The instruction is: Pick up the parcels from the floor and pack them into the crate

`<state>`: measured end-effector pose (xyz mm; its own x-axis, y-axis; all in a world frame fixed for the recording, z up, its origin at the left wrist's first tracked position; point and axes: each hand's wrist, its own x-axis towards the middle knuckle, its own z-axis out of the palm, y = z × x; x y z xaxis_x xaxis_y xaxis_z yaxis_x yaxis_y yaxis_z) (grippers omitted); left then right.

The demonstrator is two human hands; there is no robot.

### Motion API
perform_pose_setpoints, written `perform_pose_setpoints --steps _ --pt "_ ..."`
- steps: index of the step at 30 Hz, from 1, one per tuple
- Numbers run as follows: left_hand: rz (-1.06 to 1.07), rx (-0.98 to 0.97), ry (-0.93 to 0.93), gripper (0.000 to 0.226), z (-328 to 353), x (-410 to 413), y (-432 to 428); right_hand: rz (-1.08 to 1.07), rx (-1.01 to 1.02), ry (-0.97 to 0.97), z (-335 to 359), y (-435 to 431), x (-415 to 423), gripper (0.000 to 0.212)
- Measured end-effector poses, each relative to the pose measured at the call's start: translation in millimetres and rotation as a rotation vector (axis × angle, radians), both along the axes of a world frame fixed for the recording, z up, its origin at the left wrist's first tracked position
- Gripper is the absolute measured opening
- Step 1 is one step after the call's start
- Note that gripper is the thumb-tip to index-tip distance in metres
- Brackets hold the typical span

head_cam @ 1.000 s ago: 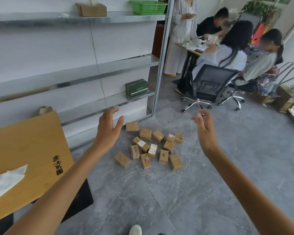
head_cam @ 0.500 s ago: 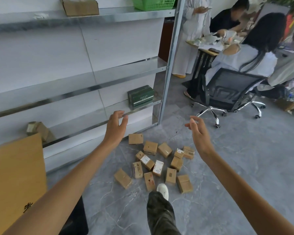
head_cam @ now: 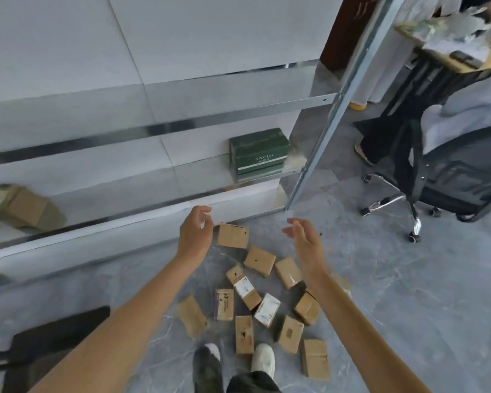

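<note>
Small brown cardboard parcels (head_cam: 260, 260) lie scattered on the grey marbled floor (head_cam: 408, 293), just beyond the white shoes (head_cam: 262, 361). Left hand (head_cam: 196, 236) and right hand (head_cam: 305, 245) hover above, fingers loose, empty. Judged light, rigid, non-slip; grip across opposite long faces. No crate in view.

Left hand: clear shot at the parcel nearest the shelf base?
Probably yes. The left hand is open and empty, right beside that parcel, nothing between them, and the parcel's top is uncovered. The hand's height above the floor is unclear.
</note>
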<state>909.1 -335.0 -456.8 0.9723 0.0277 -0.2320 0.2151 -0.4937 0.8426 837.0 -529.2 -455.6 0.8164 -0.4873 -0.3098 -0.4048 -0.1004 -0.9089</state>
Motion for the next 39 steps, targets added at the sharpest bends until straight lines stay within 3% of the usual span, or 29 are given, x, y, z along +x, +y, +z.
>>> perform_pose_setpoints --steps 4,12,16,18,22,24,27,30,34,39 --pt "0.04 0.021 0.126 0.029 -173.1 45.0 3.4 0.008 0.068 0.066 -156.8 7.1 75.5 0.028" --pt "-0.097 0.164 0.259 0.055 -550.6 163.5 0.2 0.127 -0.129 0.26 -537.8 -44.8 179.7 0.034" --pt "-0.196 0.215 0.313 0.06 -675.4 224.8 -26.3 0.215 -0.197 0.252 -655.4 -42.4 237.5 0.047" --pt "-0.174 0.135 0.34 0.073 -716.2 243.5 -39.7 0.265 -0.159 0.245 -689.6 -30.8 261.8 0.049" --pt "-0.013 -0.003 0.304 0.061 -746.6 240.5 -44.6 0.204 -0.092 0.177 -713.9 -13.4 277.1 0.055" --pt "0.092 -0.2 0.367 0.054 -736.1 229.2 -39.2 0.128 -0.018 0.141 -701.2 -13.4 270.4 0.059" --pt "0.2 -0.432 0.472 0.065 -709.1 222.4 -24.6 0.072 0.091 0.119 -675.4 -19.1 258.2 0.068" --pt "0.134 -0.347 0.494 0.087 -686.6 228.4 -18.4 0.087 0.076 0.106 -659.7 -21.2 256.0 0.057" --pt "0.002 -0.236 0.4 0.074 -664.6 243.4 -25.5 0.112 0.013 0.124 -657.7 -23.3 268.6 0.036" --pt "-0.103 -0.13 0.313 0.08 -630.6 248.0 -17.4 0.118 0.126 0.107 -642.4 -22.9 261.8 0.038"
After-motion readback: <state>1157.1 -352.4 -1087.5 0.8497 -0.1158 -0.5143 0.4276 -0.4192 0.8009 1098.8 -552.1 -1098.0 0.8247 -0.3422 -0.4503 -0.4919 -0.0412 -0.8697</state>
